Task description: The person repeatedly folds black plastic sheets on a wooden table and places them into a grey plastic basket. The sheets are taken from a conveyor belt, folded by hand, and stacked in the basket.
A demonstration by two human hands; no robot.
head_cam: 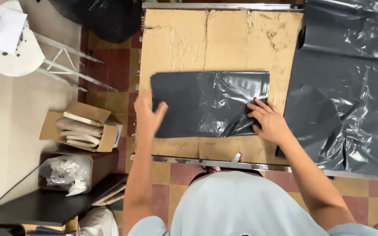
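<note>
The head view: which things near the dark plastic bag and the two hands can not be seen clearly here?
- Left hand: blurred in the head view, so its finger contact with the dark plastic bag is unclear.
- Right hand: its palm hides the bag's lower right corner.
- Dark plastic sheets: cut off by the right and top edges.
- Open carton: contents too small to identify.
- Cardboard sheet: its middle is covered by the bag.
</note>
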